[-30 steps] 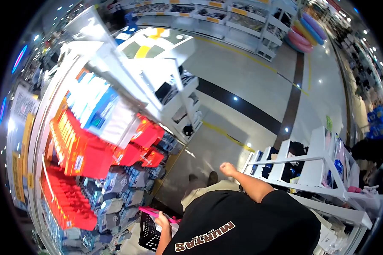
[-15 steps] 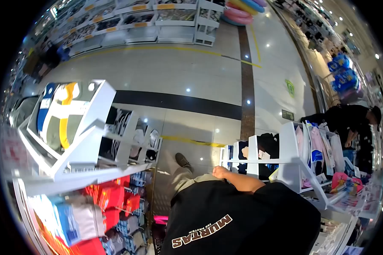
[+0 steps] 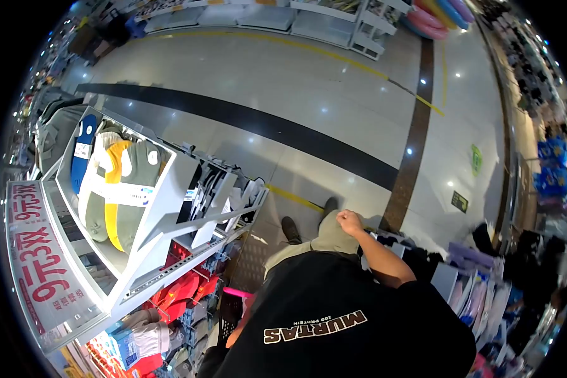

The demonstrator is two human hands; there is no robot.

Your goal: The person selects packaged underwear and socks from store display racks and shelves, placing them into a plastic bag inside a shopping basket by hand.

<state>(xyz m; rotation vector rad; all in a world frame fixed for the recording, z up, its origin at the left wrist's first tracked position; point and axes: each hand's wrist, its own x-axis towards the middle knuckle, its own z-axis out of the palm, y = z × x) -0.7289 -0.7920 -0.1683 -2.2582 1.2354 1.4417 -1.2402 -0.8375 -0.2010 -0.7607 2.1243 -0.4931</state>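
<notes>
Hands: right hand (image 3: pixel 349 222), fingers curled into a loose fist, nothing seen in it, over the trousers (image 3: pixel 334 234). Left hand (image 3: pixel 236 334), low beside the basket, mostly hidden; whether it grips anything cannot be told from this angle.

Basket (image 3: pixel 229 315): black, perforated wall, by its look moulded plastic; at the person's left side. Should handle as light and stiff, little prone to break, somewhat slick. Best hold: the pink handle (image 3: pixel 238 293), a smooth, narrow bar at its top.

Shirt (image 3: pixel 321 349): black cloth, pale block lettering; just right of the basket.

Red packs (image 3: pixel 183 295): hanging, flat-faced; near the basket, on its left.

Sock tray (image 3: pixel 164 211): white, straight-sided, rigid; beyond the red packs from the basket. Contents: grey and yellow socks (image 3: pixel 115 189), soft knit, banded with pale labels.

Price sign (image 3: pixel 50 264): flat sheet, red characters; farther left of the basket.

Floor (image 3: pixel 334 132): glossy pale tile, dark stripe; ahead of the basket.
</notes>
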